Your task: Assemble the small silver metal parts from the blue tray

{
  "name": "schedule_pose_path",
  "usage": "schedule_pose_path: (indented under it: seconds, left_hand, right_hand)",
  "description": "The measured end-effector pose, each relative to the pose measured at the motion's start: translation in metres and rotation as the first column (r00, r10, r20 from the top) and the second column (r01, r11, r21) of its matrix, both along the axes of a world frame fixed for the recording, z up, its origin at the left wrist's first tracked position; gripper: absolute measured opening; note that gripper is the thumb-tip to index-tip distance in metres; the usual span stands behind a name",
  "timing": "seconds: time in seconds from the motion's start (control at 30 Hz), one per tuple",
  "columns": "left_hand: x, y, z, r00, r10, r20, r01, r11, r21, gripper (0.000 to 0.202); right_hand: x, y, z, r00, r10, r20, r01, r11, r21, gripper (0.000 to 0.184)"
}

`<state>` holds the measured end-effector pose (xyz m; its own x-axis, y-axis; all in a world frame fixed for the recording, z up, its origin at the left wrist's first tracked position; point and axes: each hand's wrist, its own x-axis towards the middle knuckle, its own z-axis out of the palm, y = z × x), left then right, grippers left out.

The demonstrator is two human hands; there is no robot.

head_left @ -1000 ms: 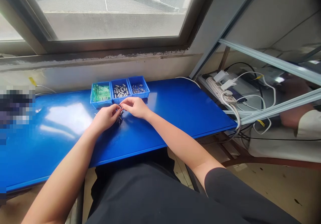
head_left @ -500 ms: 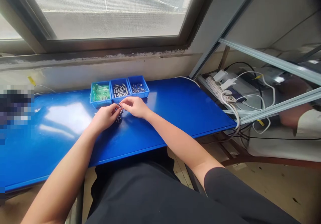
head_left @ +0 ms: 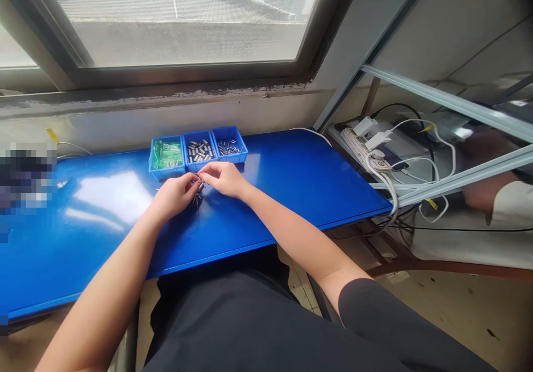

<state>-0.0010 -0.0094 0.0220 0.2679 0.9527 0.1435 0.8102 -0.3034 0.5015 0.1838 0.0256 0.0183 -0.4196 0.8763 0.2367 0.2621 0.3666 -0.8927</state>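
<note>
My left hand (head_left: pixel 177 194) and my right hand (head_left: pixel 225 177) meet above the blue table, just in front of three joined blue bins. Both have their fingertips pinched together around something too small to make out. Beneath the fingers lie several thin dark metal pins (head_left: pixel 197 199), partly hidden by my left hand. The left bin (head_left: pixel 166 171) holds clear items in a green-tinted plastic bag (head_left: pixel 167 153). Short silvery metal cylinders (head_left: pixel 200 151) fill the middle bin (head_left: pixel 200 166). In the right bin (head_left: pixel 236 158) are thin metal pins (head_left: pixel 228 147).
The blue table (head_left: pixel 291 183) runs along beneath a window (head_left: pixel 187 39). At its right end stands a metal frame (head_left: pixel 449 97), with a white power strip (head_left: pixel 362 144) and cables behind it. A blurred-out patch (head_left: pixel 27 175) covers something at the left edge.
Both hands stay pinched together in nearly the same place. The view has shifted very slightly.
</note>
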Motion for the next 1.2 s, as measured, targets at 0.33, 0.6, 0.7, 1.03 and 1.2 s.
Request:
schedule_pose_path:
  seconds: [0.33,0.6,0.7,1.03,1.2]
  left_hand:
    - [0.0003,0.0004,0.0015,1.000,-0.003,-0.020,0.002,1.000,-0.030,0.036]
    - [0.0005,0.0001,0.0020,1.000,-0.012,-0.025,0.011,1.000,-0.020,0.036]
    - [0.0007,-0.0002,0.0018,1.000,-0.013,-0.020,0.013,1.000,-0.018,0.037]
    - [-0.0006,0.0006,-0.0001,1.000,-0.017,-0.027,0.017,1.000,-0.017,0.038]
    - [-0.0007,0.0011,-0.0001,0.999,-0.016,-0.030,0.015,1.000,-0.022,0.036]
  right_hand:
    - [0.0009,0.0002,-0.0009,1.000,0.016,0.009,-0.016,1.000,0.003,0.015]
    - [0.0010,-0.0007,0.0003,1.000,0.014,0.016,-0.014,1.000,0.010,0.015]
    - [0.0009,-0.0001,-0.0005,1.000,0.014,0.015,-0.014,1.000,0.010,0.015]
    - [0.0008,0.0017,-0.0029,1.000,0.019,0.015,-0.020,1.000,0.006,0.016]
    - [0.0012,0.0001,-0.0006,1.000,0.017,0.014,-0.017,1.000,0.004,0.016]
